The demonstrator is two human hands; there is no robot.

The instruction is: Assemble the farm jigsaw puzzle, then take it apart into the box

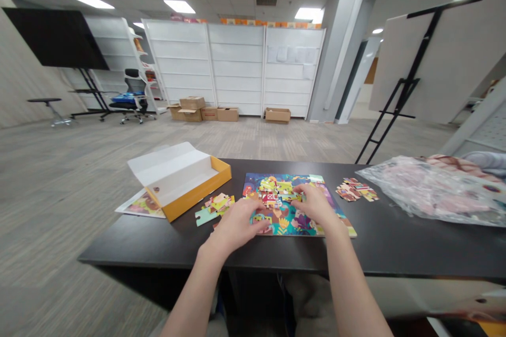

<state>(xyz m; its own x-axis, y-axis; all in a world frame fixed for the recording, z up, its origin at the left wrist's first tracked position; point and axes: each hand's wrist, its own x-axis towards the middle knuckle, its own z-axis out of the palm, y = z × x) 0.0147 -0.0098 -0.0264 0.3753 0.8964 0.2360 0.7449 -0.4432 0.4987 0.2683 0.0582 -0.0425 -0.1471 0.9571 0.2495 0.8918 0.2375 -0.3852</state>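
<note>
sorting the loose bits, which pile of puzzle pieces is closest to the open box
The pile of pieces left of the puzzle board, just beside the open box. The other pile lies right of the board, farther away.

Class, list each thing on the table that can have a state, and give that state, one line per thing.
Puzzle board: flat on the table, partly filled.
Yellow box: open, looks empty.
Loose pieces on the left: unplaced, small pile.
Loose pieces on the right: unplaced, small pile.
Plastic bag: crumpled, lying flat.
Left hand: resting on the board's left edge.
Right hand: fingers pressing pieces on the board.
</note>
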